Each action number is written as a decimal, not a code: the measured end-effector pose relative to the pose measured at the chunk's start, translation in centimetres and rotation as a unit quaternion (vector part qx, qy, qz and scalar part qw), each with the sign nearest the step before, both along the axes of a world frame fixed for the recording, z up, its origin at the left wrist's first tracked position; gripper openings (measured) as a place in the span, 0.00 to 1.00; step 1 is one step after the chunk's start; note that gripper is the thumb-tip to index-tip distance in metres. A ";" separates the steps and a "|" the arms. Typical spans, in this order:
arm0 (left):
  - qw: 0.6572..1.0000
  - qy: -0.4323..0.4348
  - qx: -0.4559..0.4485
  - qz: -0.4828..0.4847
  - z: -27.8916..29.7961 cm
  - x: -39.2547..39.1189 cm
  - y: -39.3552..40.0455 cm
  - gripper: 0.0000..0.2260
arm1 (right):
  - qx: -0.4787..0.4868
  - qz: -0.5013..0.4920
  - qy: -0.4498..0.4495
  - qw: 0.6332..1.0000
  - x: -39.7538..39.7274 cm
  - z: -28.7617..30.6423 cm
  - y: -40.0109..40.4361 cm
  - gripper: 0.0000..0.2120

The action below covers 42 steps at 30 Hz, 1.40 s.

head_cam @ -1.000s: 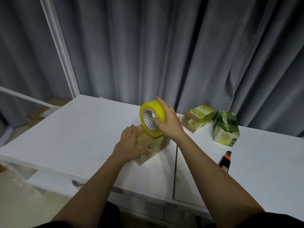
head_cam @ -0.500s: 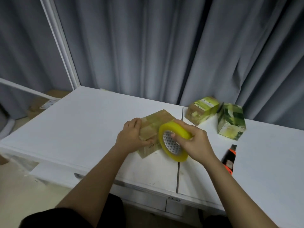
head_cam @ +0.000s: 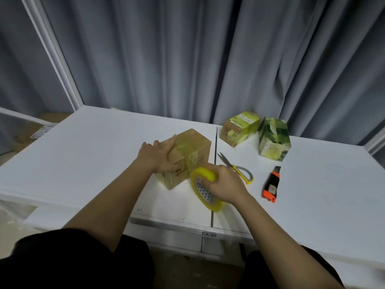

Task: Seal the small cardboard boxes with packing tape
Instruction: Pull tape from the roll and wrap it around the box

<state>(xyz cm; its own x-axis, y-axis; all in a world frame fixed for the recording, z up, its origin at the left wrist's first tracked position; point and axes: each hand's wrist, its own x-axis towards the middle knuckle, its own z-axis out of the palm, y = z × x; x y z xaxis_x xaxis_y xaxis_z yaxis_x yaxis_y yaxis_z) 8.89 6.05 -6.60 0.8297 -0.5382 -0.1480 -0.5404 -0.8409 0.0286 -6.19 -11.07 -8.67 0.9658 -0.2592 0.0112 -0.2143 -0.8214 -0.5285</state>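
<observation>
- Left hand (head_cam: pixel 157 156) lies on the brown box (head_cam: pixel 187 151), palm over its left top edge, fingers spread along the top and thumb down on the near face.
- The box sits on the white worktop (head_cam: pixel 83 159), just left of the seam, one corner towards the person.
- Right hand (head_cam: pixel 226 185) grips the yellow tape roll (head_cam: pixel 205 188), fingers hooked into its core, roll tilted on edge just beside the box's near right face.
- Both forearms reach forward, bare.
- Scissors (head_cam: pixel 236 168) lie right behind the right hand; an orange cutter (head_cam: pixel 270 185) further right.
- Two green boxes (head_cam: pixel 240 127) (head_cam: pixel 274 140) wait at the back, by the grey curtain (head_cam: pixel 187 55).
</observation>
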 end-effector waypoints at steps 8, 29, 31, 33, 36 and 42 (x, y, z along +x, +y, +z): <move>0.993 0.005 0.002 -0.115 -1.0 -0.3 -2.9 0.42 | -0.059 0.024 0.021 0.998 -0.1 -0.2 -0.6 0.24; 0.966 -0.157 -0.158 -0.133 -0.9 -2.5 -0.6 0.22 | -0.149 0.195 0.018 0.969 10.3 2.3 -3.5 0.22; 0.932 -0.246 -0.245 -0.105 -1.1 -3.8 -0.3 0.12 | -0.161 0.183 0.001 0.970 10.4 2.1 -3.5 0.21; 0.940 -0.161 -0.299 -0.034 -1.1 -5.6 -0.7 0.16 | -0.166 0.171 -0.005 0.971 10.2 1.9 -3.2 0.20; 0.936 0.155 -0.315 0.020 -2.3 -7.8 -2.4 0.23 | -0.165 0.150 0.004 0.975 9.8 2.0 -2.5 0.20; 0.739 0.453 -0.477 0.142 -4.2 -10.4 -4.8 0.21 | -0.200 0.057 -0.001 0.978 8.4 2.0 -2.4 0.20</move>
<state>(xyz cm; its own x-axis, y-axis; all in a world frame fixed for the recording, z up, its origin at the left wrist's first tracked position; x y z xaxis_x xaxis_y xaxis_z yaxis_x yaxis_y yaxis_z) -1.52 1.28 -10.77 0.7217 -0.5801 -0.3777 0.2592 -0.2794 0.9245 2.17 -13.51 -6.65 0.9879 -0.1249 0.0922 -0.1090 -0.9810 -0.1602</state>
